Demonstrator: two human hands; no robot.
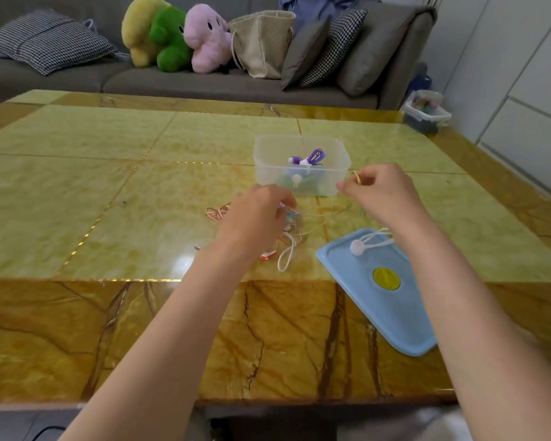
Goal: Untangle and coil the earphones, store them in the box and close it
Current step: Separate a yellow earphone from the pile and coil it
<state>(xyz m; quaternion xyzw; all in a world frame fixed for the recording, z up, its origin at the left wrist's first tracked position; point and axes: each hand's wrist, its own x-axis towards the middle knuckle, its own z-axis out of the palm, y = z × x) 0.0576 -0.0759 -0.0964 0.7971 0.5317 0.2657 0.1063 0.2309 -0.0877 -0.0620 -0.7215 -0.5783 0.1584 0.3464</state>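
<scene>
A clear plastic box stands open mid-table with purple earphones and another coiled pair inside. In front of it lies a tangle of earphone cables, pink, white and yellow, with a red-and-white earbud. My left hand grips the tangle from above. My right hand is raised to the right of the box and pinches a yellow cable. The blue lid lies at the near right, and a white earbud with its cord rests on it.
The table is glossy green and brown stone. Behind it stands a grey sofa with cushions, plush toys and a beige bag. A small lidded container sits past the table's far right corner.
</scene>
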